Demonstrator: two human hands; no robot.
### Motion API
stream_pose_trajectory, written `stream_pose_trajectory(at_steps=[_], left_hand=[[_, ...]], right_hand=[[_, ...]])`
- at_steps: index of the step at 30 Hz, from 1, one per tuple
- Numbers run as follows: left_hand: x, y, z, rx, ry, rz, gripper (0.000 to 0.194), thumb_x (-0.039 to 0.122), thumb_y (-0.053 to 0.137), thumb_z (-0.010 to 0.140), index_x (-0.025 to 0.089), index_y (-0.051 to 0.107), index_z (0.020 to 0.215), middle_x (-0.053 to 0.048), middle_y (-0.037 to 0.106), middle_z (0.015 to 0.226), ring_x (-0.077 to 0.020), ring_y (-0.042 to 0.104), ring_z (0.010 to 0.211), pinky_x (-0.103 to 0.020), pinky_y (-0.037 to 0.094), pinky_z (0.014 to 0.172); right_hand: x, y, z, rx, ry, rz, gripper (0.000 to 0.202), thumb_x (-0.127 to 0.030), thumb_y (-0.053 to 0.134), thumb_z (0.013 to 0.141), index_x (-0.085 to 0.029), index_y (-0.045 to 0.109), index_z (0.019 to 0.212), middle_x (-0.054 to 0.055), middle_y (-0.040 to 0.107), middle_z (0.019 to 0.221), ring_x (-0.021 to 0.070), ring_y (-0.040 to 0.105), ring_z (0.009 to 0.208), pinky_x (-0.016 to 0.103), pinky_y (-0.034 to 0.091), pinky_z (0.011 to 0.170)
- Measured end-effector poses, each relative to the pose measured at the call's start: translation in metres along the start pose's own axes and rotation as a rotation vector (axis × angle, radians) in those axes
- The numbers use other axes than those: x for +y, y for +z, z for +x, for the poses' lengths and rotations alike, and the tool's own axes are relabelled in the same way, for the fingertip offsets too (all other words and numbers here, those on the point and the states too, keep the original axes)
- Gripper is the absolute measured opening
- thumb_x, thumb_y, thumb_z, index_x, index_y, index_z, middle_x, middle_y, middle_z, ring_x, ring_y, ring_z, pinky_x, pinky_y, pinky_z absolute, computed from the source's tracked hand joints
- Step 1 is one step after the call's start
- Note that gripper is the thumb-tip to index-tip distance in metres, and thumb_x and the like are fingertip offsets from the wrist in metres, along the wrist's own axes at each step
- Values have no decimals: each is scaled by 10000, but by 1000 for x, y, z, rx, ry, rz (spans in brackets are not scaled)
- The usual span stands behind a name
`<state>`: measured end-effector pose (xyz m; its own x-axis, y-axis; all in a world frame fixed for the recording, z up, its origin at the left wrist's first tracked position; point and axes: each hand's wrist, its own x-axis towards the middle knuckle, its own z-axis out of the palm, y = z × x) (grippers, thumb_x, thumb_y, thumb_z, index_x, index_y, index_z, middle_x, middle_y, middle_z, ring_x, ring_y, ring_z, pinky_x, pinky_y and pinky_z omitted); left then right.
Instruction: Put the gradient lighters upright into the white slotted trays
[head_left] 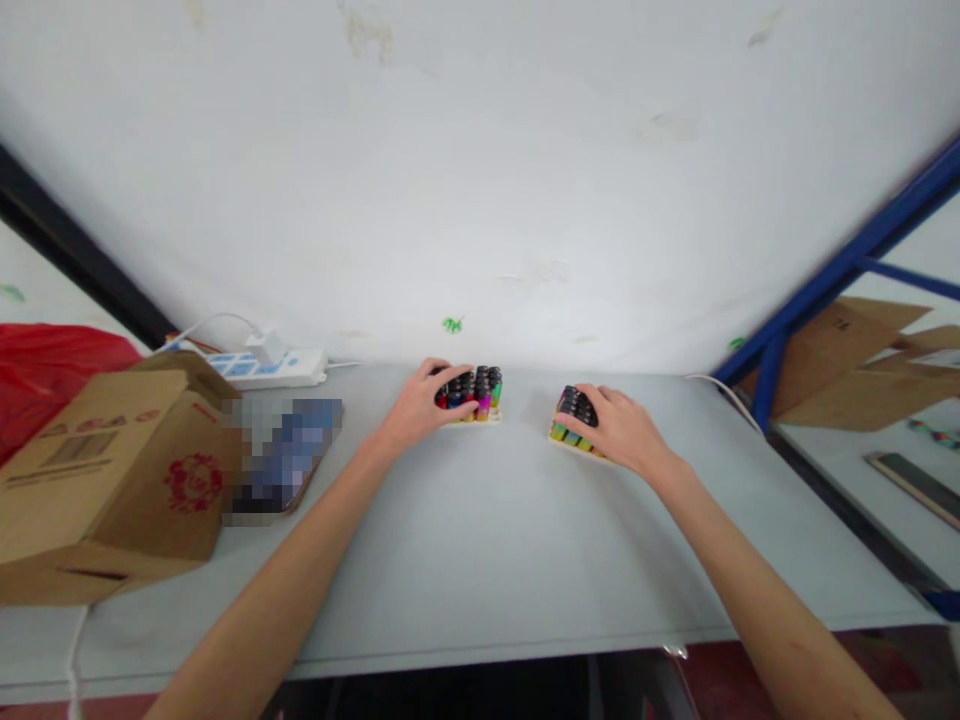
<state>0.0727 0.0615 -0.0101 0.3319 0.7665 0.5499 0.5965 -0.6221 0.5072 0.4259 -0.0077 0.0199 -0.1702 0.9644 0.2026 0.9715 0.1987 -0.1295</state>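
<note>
Upright lighters with black tops and bright, mixed-colour bodies (484, 398) stand in a pale tray near the wall. My left hand (431, 405) wraps round the left side of this set, thumb across the front and fingers at the back. To the right, a second tray of lighters (576, 418) sits at a slant, its bodies yellow, green and pink. My right hand (619, 425) grips it from the right, thumb along the front and the other fingers over the tops. Part of each set is hidden under the hand. A gap of table separates the two trays.
On the grey table (465, 560), a cardboard box (112, 480) and a pixelated phone-like thing (289, 455) lie left. A white power strip (277, 368) with a plug runs along the wall (480, 180). Beyond a blue metal frame (769, 375) at right is an opened carton (847, 370).
</note>
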Motion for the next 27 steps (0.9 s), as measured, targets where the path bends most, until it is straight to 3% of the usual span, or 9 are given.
stream_pose_trajectory(at_steps=[4, 7, 10, 14, 17, 19, 23, 27], left_hand=[[-16, 0, 6, 70, -30, 73, 497, 443, 763, 946, 223, 715, 1389, -102, 637, 1275, -317, 686, 1180, -537, 558, 1164], [-11, 1, 9, 141, -37, 119, 476, 357, 784, 898, 259, 719, 1359, -133, 587, 1439, -392, 586, 1385, -597, 491, 1237], [11, 2, 8, 224, 12, 169, 475, 278, 776, 891, 303, 713, 1361, -124, 468, 1634, -413, 401, 1583, -603, 365, 1336], [50, 9, -4, 211, 112, 175, 454, 247, 741, 938, 276, 692, 1389, -169, 451, 1654, -419, 394, 1601, -634, 355, 1331], [74, 26, -23, 155, 135, 117, 424, 278, 677, 1009, 287, 652, 1433, -155, 464, 1642, -360, 433, 1593, -592, 378, 1332], [83, 43, -36, 94, 69, 40, 560, 347, 691, 1020, 294, 546, 1559, -153, 427, 1674, -341, 432, 1602, -562, 381, 1336], [88, 74, -48, -98, -170, -109, 1191, 621, 873, 845, 293, 179, 1755, -199, 235, 1803, -425, 229, 1702, -628, 336, 1341], [83, 82, -39, -183, -245, -213, 1340, 699, 910, 757, 322, 114, 1767, -179, 140, 1850, -422, 84, 1735, -627, 273, 1363]], right_hand=[[-12, -4, 3, -24, 45, -38, 676, -753, 481, 1071, -225, 656, 1455, 196, 783, 1200, 382, 740, 1108, 446, 519, 990], [-25, -7, 4, -35, 68, -36, 705, -791, 452, 1063, -234, 668, 1437, 198, 791, 1190, 379, 753, 1097, 438, 526, 972], [-39, -11, 10, -52, 128, -15, 754, -828, 442, 1044, -223, 686, 1422, 209, 803, 1171, 385, 767, 1096, 440, 527, 978], [-49, -19, 33, -106, 198, 38, 846, -876, 387, 1028, -178, 732, 1360, 240, 817, 1160, 411, 773, 1134, 456, 526, 994], [-50, -24, 52, -182, 212, 89, 874, -880, 343, 1036, -168, 768, 1312, 239, 819, 1209, 398, 774, 1169, 428, 534, 995], [-51, -26, 61, -241, 219, 121, 881, -864, 309, 1054, -166, 776, 1324, 231, 811, 1270, 381, 766, 1211, 404, 532, 1011], [-60, -26, 64, -297, 254, 144, 890, -821, 290, 1082, -123, 780, 1337, 249, 791, 1324, 376, 747, 1271, 391, 524, 1035], [-68, -23, 63, -277, 296, 136, 937, -811, 278, 1085, -61, 790, 1313, 302, 775, 1318, 411, 737, 1281, 421, 525, 1033]])
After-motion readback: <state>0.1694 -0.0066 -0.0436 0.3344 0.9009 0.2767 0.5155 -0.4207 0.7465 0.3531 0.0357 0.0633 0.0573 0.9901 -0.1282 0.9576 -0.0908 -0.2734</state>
